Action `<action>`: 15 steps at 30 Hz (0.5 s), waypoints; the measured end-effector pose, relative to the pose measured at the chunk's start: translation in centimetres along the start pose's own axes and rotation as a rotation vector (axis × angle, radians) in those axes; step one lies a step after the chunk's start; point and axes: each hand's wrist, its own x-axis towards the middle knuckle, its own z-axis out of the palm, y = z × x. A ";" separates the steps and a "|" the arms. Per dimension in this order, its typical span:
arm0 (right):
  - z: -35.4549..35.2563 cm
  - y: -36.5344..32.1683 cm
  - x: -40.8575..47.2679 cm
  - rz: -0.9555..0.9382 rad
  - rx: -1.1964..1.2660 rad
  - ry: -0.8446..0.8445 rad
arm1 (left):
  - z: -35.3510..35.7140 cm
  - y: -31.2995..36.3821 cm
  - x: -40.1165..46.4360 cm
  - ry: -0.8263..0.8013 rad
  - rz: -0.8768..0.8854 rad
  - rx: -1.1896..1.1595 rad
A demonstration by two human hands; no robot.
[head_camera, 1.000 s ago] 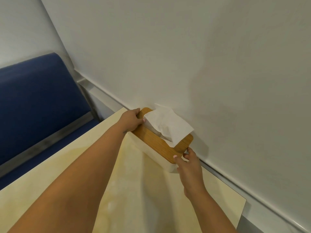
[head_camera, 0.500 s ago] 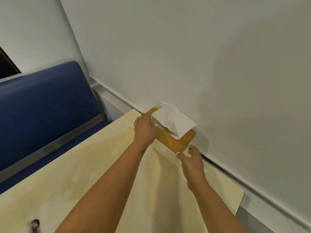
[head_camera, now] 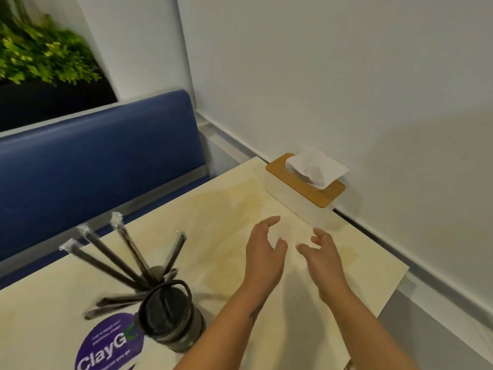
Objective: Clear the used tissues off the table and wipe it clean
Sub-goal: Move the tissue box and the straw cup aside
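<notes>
A white tissue box [head_camera: 293, 201] with a wooden lid and a white tissue [head_camera: 316, 166] sticking out stands at the table's far corner, against the wall. My left hand [head_camera: 264, 252] and my right hand [head_camera: 322, 257] hover side by side over the cream table [head_camera: 213, 236], a short way in front of the box. Both have relaxed, spread fingers and hold nothing. No used tissues show on the table.
A dark holder [head_camera: 170, 319] with several wrapped black straws [head_camera: 106, 257] stands at the near left beside a round purple sticker [head_camera: 106, 345]. A blue bench seat [head_camera: 93, 161] runs behind the table. The white wall [head_camera: 346, 89] is on the right.
Both hands have let go of the tissue box and pulled back toward me. The view has swung back and left, so the straw holder and sticker are now in sight.
</notes>
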 end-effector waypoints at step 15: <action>9.5 2.1 -11.6 -0.056 -0.144 -0.325 | -12.4 -5.6 -16.0 0.219 0.043 -0.066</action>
